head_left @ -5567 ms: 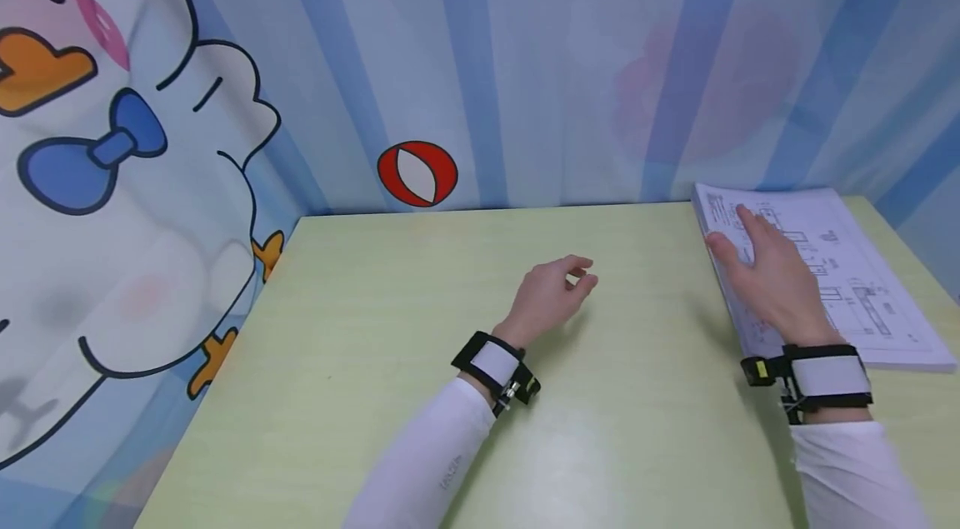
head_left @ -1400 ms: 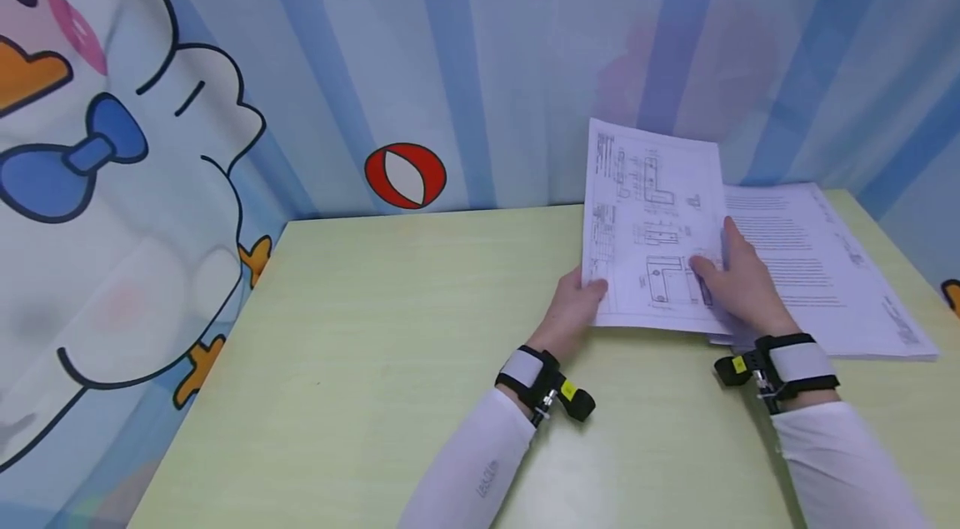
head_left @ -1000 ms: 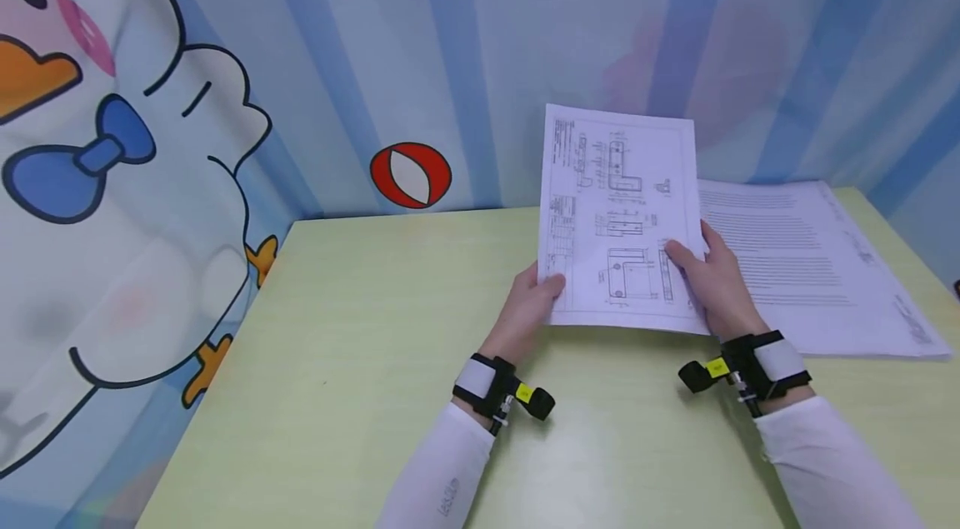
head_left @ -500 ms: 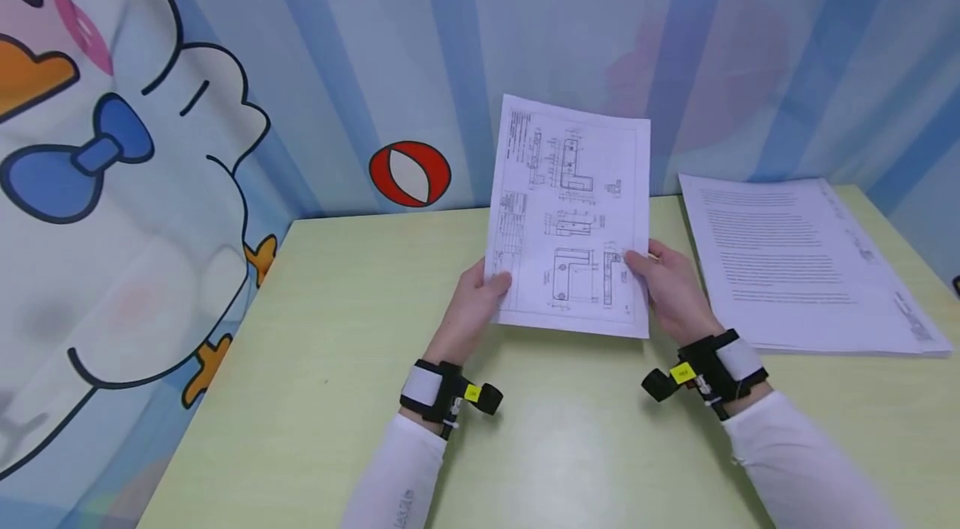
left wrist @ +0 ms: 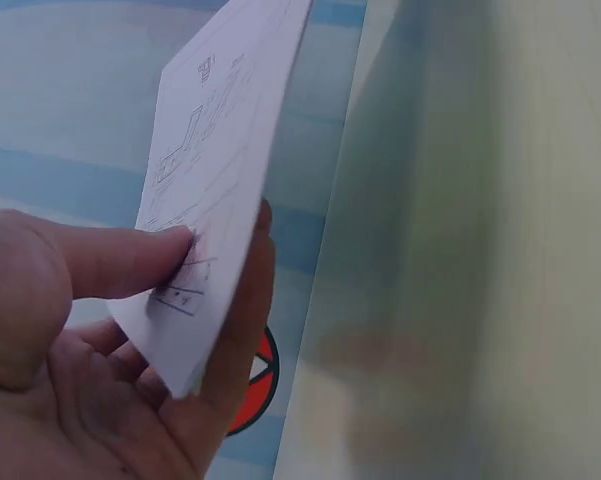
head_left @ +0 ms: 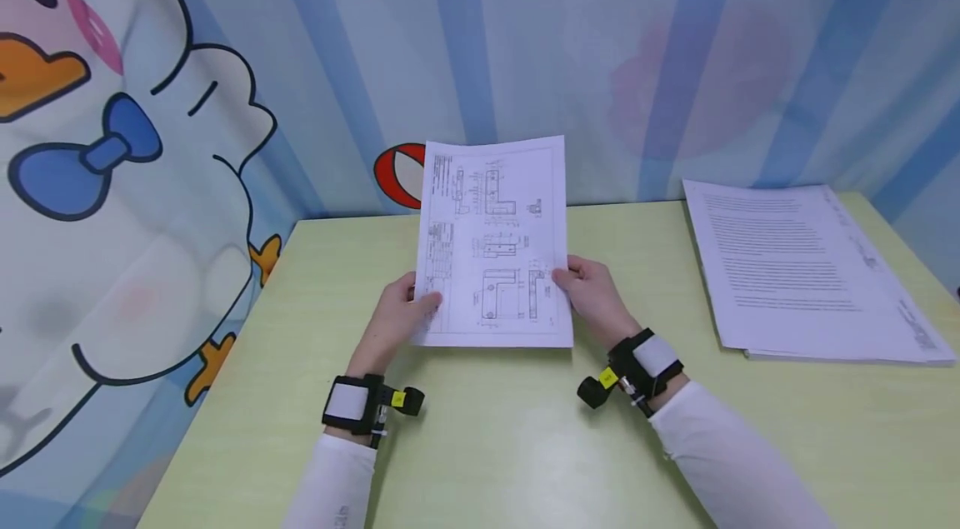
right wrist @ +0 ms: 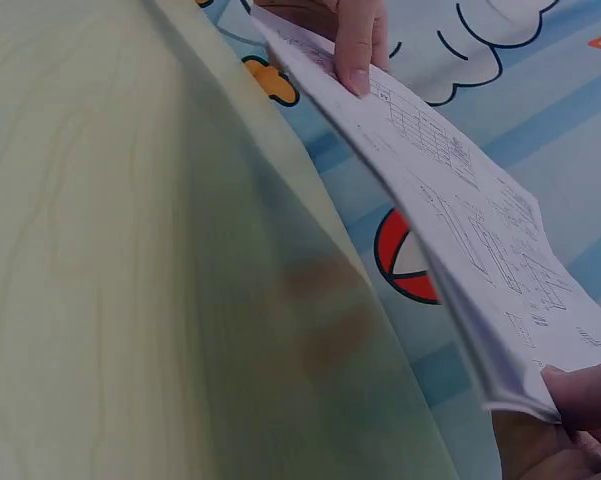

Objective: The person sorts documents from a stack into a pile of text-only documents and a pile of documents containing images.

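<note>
A thin stack of paper sheets [head_left: 495, 246], the top one printed with technical drawings, is held up over the middle of the table. My left hand [head_left: 393, 314] grips its lower left edge, thumb on the printed face and fingers behind, as the left wrist view shows on the paper [left wrist: 220, 150]. On the other side my right hand [head_left: 596, 296] pinches the lower right edge in the same way. In the right wrist view the sheets [right wrist: 450, 200] stand tilted, their lower edge above the table.
A larger paper stack [head_left: 795, 262], its top sheet covered in lines of text, lies at the table's right rear. The pale wooden table [head_left: 480, 446] meets a blue striped curtain [head_left: 585, 54] printed with a duck and a red ball.
Earlier my right hand lay on the full stack. Both hands then lifted some sheets off it and carried them left to the middle, lowering them slightly, which exposed the text page.
</note>
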`<state>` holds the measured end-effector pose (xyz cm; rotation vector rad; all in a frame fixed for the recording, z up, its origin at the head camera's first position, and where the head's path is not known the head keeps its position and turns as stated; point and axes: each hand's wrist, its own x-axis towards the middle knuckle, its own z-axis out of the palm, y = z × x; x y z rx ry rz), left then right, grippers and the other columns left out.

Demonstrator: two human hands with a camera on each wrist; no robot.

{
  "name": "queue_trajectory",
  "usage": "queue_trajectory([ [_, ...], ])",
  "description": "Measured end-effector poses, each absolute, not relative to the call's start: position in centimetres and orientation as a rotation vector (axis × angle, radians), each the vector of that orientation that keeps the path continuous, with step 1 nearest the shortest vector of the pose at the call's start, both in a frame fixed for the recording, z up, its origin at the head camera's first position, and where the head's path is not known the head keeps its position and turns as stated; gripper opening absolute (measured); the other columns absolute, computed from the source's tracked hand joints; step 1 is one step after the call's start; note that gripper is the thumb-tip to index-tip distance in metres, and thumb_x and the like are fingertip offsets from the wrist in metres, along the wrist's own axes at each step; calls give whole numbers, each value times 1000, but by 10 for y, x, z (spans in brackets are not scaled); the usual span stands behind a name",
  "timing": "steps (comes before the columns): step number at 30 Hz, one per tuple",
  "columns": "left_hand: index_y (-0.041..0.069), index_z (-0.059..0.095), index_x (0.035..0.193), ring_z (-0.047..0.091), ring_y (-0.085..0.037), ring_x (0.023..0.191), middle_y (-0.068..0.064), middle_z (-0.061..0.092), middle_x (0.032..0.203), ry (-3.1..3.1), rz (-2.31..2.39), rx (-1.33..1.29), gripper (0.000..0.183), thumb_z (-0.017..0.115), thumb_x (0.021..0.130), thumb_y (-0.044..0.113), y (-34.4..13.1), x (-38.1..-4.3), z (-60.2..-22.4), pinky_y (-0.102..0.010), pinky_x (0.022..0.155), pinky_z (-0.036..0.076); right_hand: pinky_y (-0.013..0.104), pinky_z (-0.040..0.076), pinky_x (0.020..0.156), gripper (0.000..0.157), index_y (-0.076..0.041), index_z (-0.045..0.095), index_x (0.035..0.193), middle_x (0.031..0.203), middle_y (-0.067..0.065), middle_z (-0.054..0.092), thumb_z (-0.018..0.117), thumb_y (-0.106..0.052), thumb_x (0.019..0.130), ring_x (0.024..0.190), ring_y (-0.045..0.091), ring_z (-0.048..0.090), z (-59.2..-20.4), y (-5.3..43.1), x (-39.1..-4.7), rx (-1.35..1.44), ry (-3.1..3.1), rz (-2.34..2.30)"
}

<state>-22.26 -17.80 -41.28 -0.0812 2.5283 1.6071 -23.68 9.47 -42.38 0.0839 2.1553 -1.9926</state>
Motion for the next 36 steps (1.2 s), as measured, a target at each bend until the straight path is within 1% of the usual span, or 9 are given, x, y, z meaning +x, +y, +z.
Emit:
queue_trajectory([
  [7,5,52,127,56,-23,87,-14,61,107,2605,1507,-214,35,50,95,20,-211,-226,-415,-29,73,44,25,46,74,34,-8,55,127,109,11,69,51,-21,95,92,20,65,-429,64,-245,153,2230,-1866],
  [13,1,46,133,52,-27,98,-18,55,118,2644,1388,-302,40,46,96,16,-226,-228,-420,-37,84,43,21,47,63,33,-1,59,120,104,18,71,58,-17,91,83,19,67,-435,44,-251,154,2293,-1818],
  [17,0,48,132,51,-28,96,-18,54,115,2689,1300,-377,39,47,95,15,-233,-227,-425,-36,80,42,20,45,57,32,1,60,119,101,18,71,57,-15,91,75,17,64,-440,32,-253,119,2364,-1723],
  [20,0,49,130,53,-27,92,-18,56,111,2674,1310,-398,39,49,95,16,-237,-228,-429,-32,75,41,20,42,54,33,0,59,121,98,17,71,54,-12,91,70,15,61,-443,25,-254,119,2419,-1671],
  [22,-1,50,130,54,-27,91,-19,57,111,2657,1331,-413,40,50,94,16,-239,-230,-432,-31,73,40,21,41,50,37,-1,56,127,95,16,70,53,-10,91,66,15,59,-446,22,-254,118,2445,-1649],
  [26,1,50,132,55,-26,92,-18,58,112,2624,1376,-470,41,51,94,18,-245,-231,-436,-29,73,39,22,43,45,49,-4,44,138,85,14,69,54,-11,90,54,13,58,-450,19,-253,85,2459,-1622],
  [30,2,49,133,53,-25,94,-16,56,114,2580,1441,-520,42,51,94,16,-247,-230,-436,-28,72,38,23,47,45,55,-4,38,142,78,13,67,55,-11,90,48,13,59,-449,18,-253,72,2447,-1609],
  [33,3,49,134,53,-26,98,-16,55,117,2556,1473,-544,42,51,94,13,-247,-228,-434,-28,74,39,23,48,44,55,-5,38,142,76,12,67,55,-12,90,46,14,59,-449,18,-253,68,2442,-1603],
  [36,4,47,136,52,-27,102,-16,53,121,2558,1464,-547,43,50,94,11,-249,-227,-433,-31,79,41,22,48,42,51,-7,44,139,72,11,66,56,-12,89,43,14,57,-448,16,-253,62,2446,-1591],
])
